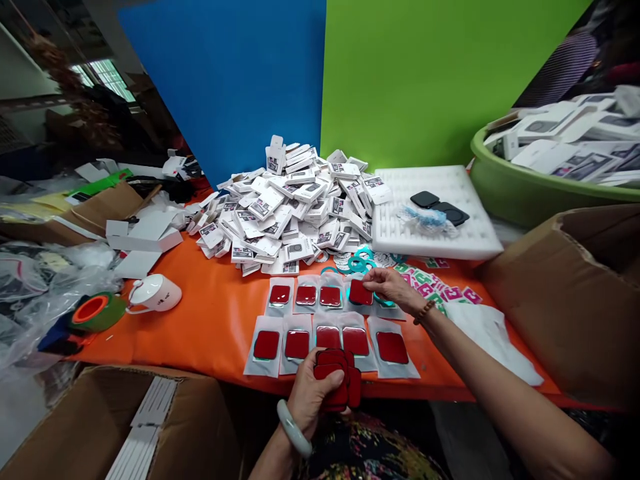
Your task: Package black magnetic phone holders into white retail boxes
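My left hand (303, 392) is wrapped round a fanned stack of dark red rounded-square pads (334, 373) near the table's front edge, thumb on top. In the back row, my right hand (394, 287) pinches the right edge of a single red square pad (359, 293) over a translucent white pouch (350, 306). Two rows of such pouches lie in front of me; a front-row pouch (264, 367) has a red pad on top, as do most others. Beside my right hand, teal rings (384, 301) partly cover the last back-row pouch.
Small white boxes (280, 207) form a heap on the orange table (215, 333). White foam (435, 247) bears black square pieces (453, 213). A green tub (525, 187) of boxes stands right, above a cardboard box (565, 307). A lidded white mug (156, 292) and tape rolls (97, 312) are left.
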Tool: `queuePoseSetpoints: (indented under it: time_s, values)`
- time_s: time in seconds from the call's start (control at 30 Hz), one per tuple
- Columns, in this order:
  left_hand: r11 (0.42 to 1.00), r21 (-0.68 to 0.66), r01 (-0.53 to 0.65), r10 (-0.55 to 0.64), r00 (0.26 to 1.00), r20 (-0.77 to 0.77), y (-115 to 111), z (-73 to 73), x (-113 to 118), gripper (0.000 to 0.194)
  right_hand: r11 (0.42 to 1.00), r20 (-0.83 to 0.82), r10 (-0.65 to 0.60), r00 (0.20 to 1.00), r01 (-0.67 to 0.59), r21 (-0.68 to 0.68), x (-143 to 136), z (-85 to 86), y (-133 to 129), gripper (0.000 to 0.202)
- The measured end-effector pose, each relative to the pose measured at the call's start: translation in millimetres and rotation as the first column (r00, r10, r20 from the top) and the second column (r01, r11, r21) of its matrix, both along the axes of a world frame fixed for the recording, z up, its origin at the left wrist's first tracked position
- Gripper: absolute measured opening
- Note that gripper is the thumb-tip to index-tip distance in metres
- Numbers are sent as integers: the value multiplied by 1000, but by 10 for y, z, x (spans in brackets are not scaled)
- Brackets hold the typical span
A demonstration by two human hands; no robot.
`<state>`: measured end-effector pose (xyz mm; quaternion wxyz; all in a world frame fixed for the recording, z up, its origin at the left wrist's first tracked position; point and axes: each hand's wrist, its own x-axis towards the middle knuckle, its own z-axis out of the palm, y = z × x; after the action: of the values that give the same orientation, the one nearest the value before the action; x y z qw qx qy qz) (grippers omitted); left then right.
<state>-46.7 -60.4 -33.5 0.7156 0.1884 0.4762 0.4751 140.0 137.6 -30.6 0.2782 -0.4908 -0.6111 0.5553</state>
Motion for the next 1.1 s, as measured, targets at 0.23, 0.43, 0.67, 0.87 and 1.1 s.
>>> queuePoseSetpoints:
  time_s: [0.23, 0.43, 0.67, 0.87, 1.1]
  values:
    - [1000, 18, 11, -12, 1000, 13, 18, -12, 23, 49, 992, 133, -21, 991, 5, 126, -54, -296, 103, 17]
    - [1000, -22, -19, 19, 1000, -1, 61, 44, 20, 55, 952, 216, -138, 967, 70, 298, -86, -217, -28, 16]
    - [997, -8, -71, 71, 997, -35, 200, 161, 46, 58, 958, -87, 250, 964, -259, -121, -163, 179, -774, 28]
    - [999, 29, -43, 43, 999, 3, 222, 136, 123, 58, 911, -289, 72, 954, -181, -370, -195, 72, -987, 34]
    - [1000, 15, 2, -2, 1000, -3, 145, 66, 158, 52, 974, -250, -191, 949, 151, -171, 164, 24, -526, 32]
